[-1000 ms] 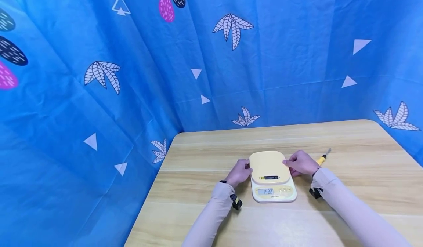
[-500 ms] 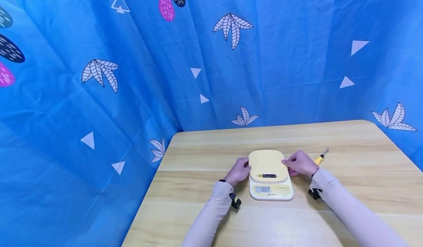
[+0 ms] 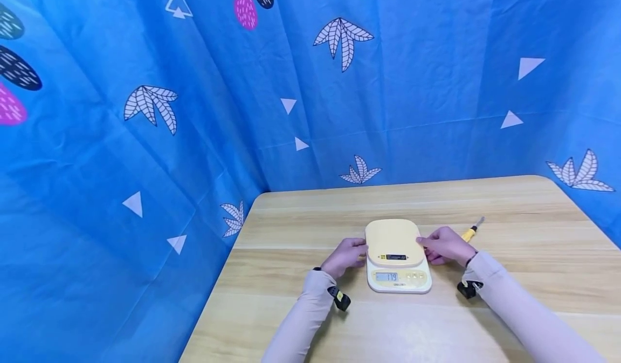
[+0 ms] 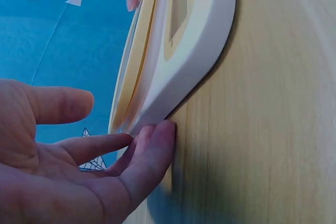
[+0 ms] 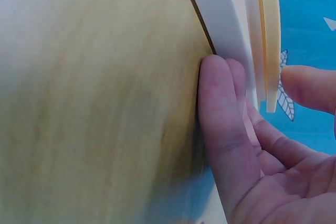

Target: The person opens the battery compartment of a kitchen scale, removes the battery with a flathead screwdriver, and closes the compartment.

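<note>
I see the kitchen scale (image 3: pixel 398 255) sitting near the middle of the table (image 3: pixel 509 201), a touch nearer my side than a second ago, and its display now shows a far lower number. My left hand (image 3: pixel 343 256) has its fingers relaxed against the scale's left edge; my right hand (image 3: pixel 445 245) pinches the right edge, thumb on the yellow plate. I judge the press is easing. A screwdriver (image 3: pixel 471 232) lies just beyond the right hand
</note>
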Demonstrator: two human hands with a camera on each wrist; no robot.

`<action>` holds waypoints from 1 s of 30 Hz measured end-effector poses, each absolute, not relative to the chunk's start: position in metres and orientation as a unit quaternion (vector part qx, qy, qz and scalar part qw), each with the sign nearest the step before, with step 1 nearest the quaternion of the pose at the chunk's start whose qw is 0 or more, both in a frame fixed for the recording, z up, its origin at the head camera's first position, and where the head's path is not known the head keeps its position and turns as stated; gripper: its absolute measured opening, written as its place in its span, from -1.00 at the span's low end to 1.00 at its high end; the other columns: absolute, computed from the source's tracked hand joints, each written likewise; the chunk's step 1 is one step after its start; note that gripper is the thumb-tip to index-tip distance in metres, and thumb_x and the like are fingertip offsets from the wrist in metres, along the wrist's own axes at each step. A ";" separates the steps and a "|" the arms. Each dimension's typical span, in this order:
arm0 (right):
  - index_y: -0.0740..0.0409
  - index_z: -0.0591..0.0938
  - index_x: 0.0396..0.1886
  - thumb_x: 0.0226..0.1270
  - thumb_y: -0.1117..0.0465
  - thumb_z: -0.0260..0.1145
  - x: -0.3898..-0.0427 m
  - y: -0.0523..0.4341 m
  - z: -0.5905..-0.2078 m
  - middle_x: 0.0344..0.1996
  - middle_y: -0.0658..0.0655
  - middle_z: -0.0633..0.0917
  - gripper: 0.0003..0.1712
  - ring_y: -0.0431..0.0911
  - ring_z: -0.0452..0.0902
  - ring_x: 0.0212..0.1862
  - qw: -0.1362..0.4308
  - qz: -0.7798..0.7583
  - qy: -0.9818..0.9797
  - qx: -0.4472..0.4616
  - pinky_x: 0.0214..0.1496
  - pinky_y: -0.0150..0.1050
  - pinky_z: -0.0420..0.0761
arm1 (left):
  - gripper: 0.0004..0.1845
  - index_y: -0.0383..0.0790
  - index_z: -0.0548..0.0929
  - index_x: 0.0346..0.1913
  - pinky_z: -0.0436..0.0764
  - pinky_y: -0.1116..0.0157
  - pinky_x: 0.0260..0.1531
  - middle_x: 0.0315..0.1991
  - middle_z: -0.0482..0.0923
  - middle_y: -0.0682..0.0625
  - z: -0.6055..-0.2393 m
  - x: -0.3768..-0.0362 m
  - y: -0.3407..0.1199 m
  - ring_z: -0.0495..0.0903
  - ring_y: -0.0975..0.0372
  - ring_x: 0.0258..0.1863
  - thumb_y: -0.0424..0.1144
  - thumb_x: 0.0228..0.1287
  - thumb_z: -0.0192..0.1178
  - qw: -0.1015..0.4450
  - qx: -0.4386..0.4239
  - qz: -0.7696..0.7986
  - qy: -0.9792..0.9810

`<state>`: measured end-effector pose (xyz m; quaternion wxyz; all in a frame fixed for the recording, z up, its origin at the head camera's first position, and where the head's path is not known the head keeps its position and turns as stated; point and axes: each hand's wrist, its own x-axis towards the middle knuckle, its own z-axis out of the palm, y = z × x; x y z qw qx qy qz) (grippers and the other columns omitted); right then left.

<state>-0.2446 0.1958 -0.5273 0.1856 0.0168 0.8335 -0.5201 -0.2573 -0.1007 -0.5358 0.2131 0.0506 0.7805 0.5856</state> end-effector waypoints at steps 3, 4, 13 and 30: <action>0.52 0.61 -0.01 0.57 0.07 0.23 -0.243 0.196 -0.530 -0.40 0.18 0.69 -0.52 -0.10 0.66 -0.40 0.192 -0.530 0.826 0.017 -0.32 -0.22 0.87 | -0.44 -0.54 0.41 0.41 0.75 0.12 0.24 0.31 0.57 -0.29 -0.535 -0.257 -0.100 0.64 0.09 0.19 -0.23 0.52 0.12 0.211 0.044 0.589 0.779; 0.51 0.61 -0.02 0.57 0.08 0.24 -0.242 0.196 -0.531 -0.40 0.18 0.69 -0.53 -0.11 0.66 -0.40 0.193 -0.533 0.824 0.015 -0.32 -0.22 0.87 | -0.45 -0.54 0.41 0.41 0.75 0.12 0.24 0.29 0.59 -0.29 -0.535 -0.257 -0.100 0.65 0.11 0.16 -0.24 0.52 0.12 0.210 0.040 0.591 0.778; 0.41 0.62 -0.04 0.54 0.11 0.27 -0.235 0.194 -0.534 -0.41 0.12 0.66 -0.63 -0.13 0.62 -0.40 0.162 -0.533 0.831 0.017 -0.39 -0.25 0.83 | -0.53 -0.51 0.50 0.33 0.79 0.15 0.16 0.13 0.66 -0.24 -0.534 -0.255 -0.096 0.67 0.14 0.00 -0.29 0.49 0.15 0.191 0.015 0.597 0.779; 0.44 0.55 -0.02 0.54 0.16 0.26 -0.236 0.203 -0.526 -0.25 0.10 0.67 -0.65 -0.13 0.66 -0.24 0.182 -0.570 0.801 -0.023 -0.18 -0.28 0.84 | -0.56 -0.45 0.55 0.26 0.80 0.15 0.09 0.13 0.67 -0.24 -0.526 -0.258 -0.092 0.70 0.20 -0.11 -0.40 0.35 0.26 0.162 0.001 0.638 0.753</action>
